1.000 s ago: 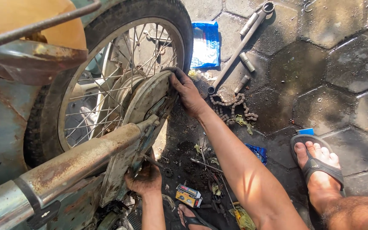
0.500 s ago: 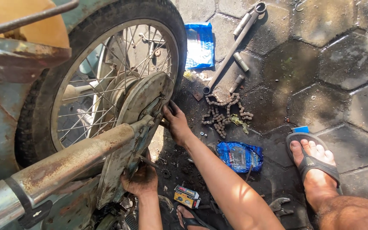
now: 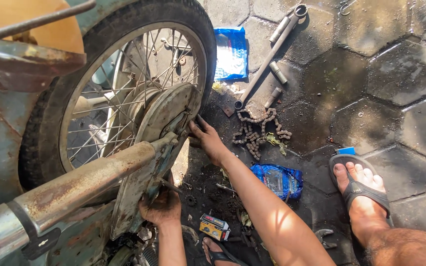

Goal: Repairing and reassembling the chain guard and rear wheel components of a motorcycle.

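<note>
Down low beside a rusty motorcycle's rear wheel [image 3: 124,98], spokes and worn tyre filling the upper left. Right hand [image 3: 207,140] reaching in at the round hub cover plate [image 3: 166,111], fingers bunched narrow against its lower edge where the plate meets the swingarm end [image 3: 166,145]; cannot tell what, if anything, sits pinched between the fingertips. Left hand [image 3: 162,206] curled underneath, closed round a thin dark metal rod [image 3: 171,186] poking out below the chain-side casing [image 3: 139,192], knuckles black with grease. Rusted exhaust pipe [image 3: 75,189] running diagonally across the foreground, above the left wrist.

Out on the hexagonal paving [image 3: 395,64], loose drive chain [image 3: 257,133] heaped in a tangle just right of the right hand. Long socket wrench [image 3: 267,54] lying diagonally beyond the chain, two short sockets [image 3: 277,74] beside it. Blue plastic packet [image 3: 230,53] near the tyre, another blue packet [image 3: 279,180] just beside the right forearm. Small yellow box [image 3: 214,226] on the oily ground between the arms. Sandalled right foot [image 3: 358,189] planted well to the right, toes pointing up the frame.
</note>
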